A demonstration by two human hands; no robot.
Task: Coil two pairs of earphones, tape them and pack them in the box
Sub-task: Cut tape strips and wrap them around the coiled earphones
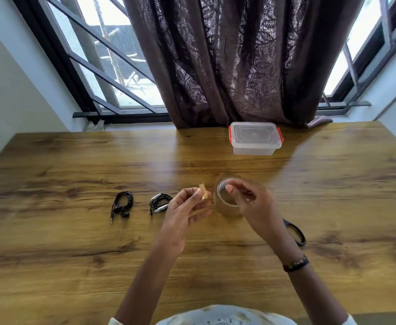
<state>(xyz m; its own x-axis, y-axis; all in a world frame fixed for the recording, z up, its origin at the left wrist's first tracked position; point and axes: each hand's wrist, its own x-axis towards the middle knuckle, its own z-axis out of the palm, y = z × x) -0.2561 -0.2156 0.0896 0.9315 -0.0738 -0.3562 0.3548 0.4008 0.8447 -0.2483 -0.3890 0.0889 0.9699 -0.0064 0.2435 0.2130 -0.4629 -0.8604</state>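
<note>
My left hand [183,207] pinches a short strip of brown tape [203,192] between thumb and fingertips, strip sticking up just left of the tape roll [227,198]. My right hand [248,200] grips the roll, fingers hooked through its core, roll held on edge just above the desk [75,254]. Both grips closed on tape stuff, neither spread. Two coiled earphones lie on the desk left of my hands: all-black pair [122,204] farther left, black pair with silver parts [160,202] nearer my left hand, apart from each other. Can't tell if either coil is taped. Clear plastic box [255,139] with red clips, lid on, sits at the far edge by the curtain [239,55], well apart from earphones. Black scissors [296,232] partly hidden behind my right wrist.
</note>
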